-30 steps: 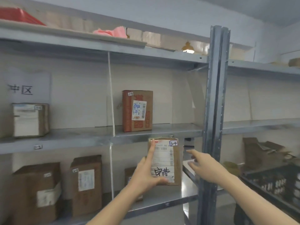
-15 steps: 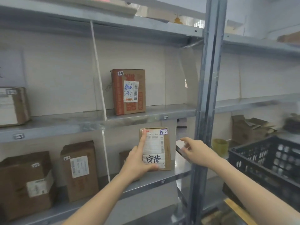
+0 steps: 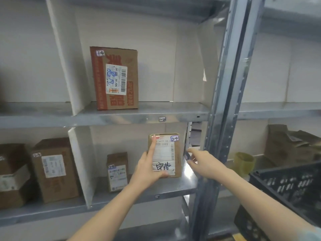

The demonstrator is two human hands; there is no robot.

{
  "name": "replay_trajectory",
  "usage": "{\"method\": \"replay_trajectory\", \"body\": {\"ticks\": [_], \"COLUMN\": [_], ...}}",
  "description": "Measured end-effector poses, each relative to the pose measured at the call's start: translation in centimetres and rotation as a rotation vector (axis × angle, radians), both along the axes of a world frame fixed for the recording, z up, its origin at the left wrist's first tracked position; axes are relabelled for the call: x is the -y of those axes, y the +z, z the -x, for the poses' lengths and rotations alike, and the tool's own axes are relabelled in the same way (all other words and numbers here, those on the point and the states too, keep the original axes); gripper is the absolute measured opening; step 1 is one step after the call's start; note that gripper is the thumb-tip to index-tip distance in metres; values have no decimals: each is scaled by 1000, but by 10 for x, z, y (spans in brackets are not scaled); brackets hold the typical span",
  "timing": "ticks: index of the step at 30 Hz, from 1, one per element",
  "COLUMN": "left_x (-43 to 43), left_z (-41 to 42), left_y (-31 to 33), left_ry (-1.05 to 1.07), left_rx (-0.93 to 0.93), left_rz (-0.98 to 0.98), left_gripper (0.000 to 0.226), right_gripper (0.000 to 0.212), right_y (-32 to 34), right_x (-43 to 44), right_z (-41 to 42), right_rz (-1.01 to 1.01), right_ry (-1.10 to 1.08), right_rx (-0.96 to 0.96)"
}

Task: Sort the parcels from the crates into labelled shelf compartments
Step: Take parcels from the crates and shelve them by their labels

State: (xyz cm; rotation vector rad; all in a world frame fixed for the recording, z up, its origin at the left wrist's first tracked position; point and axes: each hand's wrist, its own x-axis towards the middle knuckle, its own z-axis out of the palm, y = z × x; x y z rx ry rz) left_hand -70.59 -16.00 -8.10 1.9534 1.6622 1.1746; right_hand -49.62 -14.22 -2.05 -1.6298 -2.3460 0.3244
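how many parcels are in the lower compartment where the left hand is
2: the parcel marked 2-4 held by the left hand, on the right; a smaller parcel left of it. None seems hidden.

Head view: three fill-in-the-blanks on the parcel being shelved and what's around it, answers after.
The left hand holds a parcel whose corner tag reads ____.
The red-printed box on the shelf above bears the tag ____.
The black crate stands to the ____ of the metal upright.
Missing words: 2-4; 1-4; right.
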Motion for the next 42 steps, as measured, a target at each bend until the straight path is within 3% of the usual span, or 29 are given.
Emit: {"method": "replay_trajectory", "body": {"ticks": [8,19,26,36,42], "left_x": [-33,-107,-141,-156,-148], "left_z": [-3,4,-5,-5,-1], "left_y": [-33,-99,-152,-190,-202], "left_ry": [135,115,124,132,158], "left_rx": [-76,-33,-20,7,4], "left_rz": [61,45,-6,-30,-62], "left_gripper": [131,125,127,128,138], "right_gripper": [49,49,50,36,39], "right_y": [-50,-125,-161,-194,-213], "right_x": [-58,-116,-151,-174,-173], "right_z": [-3,5,19,39,46], "right_rz": [86,188,226,227,208], "right_ry": [98,103,79,47,40], "right_rx": [35,89,10,-82,-124]}}
